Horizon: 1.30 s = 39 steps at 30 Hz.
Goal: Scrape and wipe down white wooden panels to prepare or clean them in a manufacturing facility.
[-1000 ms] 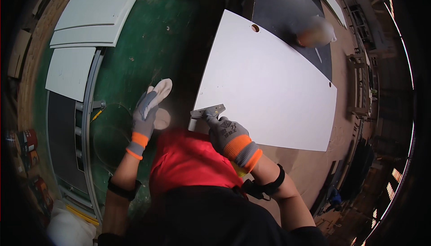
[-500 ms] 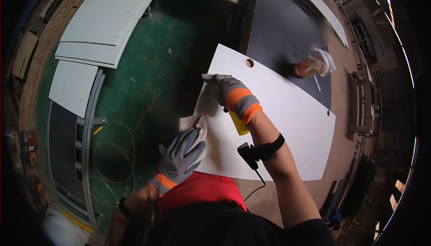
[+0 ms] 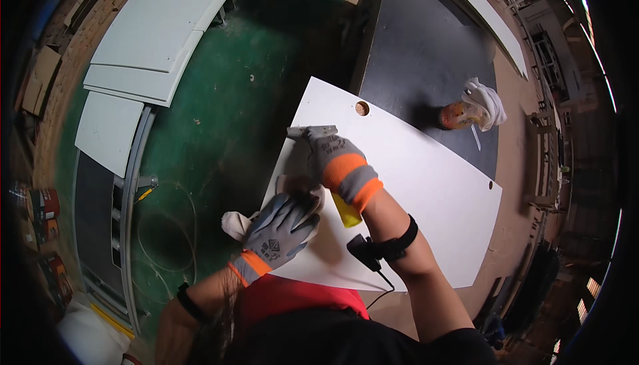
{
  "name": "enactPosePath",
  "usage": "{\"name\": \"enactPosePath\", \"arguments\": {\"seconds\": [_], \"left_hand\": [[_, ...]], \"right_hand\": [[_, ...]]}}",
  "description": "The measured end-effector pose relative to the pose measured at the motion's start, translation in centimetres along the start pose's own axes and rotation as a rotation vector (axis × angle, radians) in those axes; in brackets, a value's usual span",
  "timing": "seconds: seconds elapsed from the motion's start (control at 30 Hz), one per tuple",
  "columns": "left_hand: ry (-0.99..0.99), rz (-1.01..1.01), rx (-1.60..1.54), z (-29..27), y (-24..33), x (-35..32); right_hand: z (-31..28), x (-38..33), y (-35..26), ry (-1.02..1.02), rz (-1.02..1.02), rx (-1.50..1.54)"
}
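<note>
Your left hand [image 3: 279, 232] presses a pale cloth [image 3: 243, 222] flat, fingers spread, on the white panel's [image 3: 426, 185] near left edge. Your right hand [image 3: 333, 158], fingers curled tight, grips a metal scraper [image 3: 311, 130] at the panel's far left corner. Beyond, a jar [image 3: 456, 115] stands on the dark tabletop [image 3: 426, 52].
</note>
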<state>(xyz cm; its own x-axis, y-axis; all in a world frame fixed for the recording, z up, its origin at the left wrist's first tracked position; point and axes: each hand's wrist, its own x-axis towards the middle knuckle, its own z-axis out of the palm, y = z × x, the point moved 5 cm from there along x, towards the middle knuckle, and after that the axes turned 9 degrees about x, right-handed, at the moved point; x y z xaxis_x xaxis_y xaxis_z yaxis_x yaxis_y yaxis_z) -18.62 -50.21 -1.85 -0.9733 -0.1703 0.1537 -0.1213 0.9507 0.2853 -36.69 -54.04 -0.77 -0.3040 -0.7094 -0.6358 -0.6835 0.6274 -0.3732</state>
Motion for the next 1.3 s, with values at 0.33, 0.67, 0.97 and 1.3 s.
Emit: {"name": "enactPosePath", "arguments": {"seconds": [0.33, 0.67, 0.97, 1.3], "left_hand": [[0.129, -0.053, 0.106, 1.5, -6.5, 15.7], [0.520, -0.733, -0.735, 0.6, -16.2, 33.6], [0.459, -0.539, -0.655, 5.4, -10.9, 47.9], [0.565, -0.011, -0.243, 5.3, 3.3, 41.6]], "right_hand": [[-16.3, 7.3, 7.7, 0.762, -0.320, 0.017], [-17.4, 7.6, 26.1, 0.862, 0.171, 0.461], [-15.6, 1.0, 21.2, 1.083, -0.133, 0.374], [-20.9, -12.5, 29.0, 1.274, 0.026, -0.222]]}}
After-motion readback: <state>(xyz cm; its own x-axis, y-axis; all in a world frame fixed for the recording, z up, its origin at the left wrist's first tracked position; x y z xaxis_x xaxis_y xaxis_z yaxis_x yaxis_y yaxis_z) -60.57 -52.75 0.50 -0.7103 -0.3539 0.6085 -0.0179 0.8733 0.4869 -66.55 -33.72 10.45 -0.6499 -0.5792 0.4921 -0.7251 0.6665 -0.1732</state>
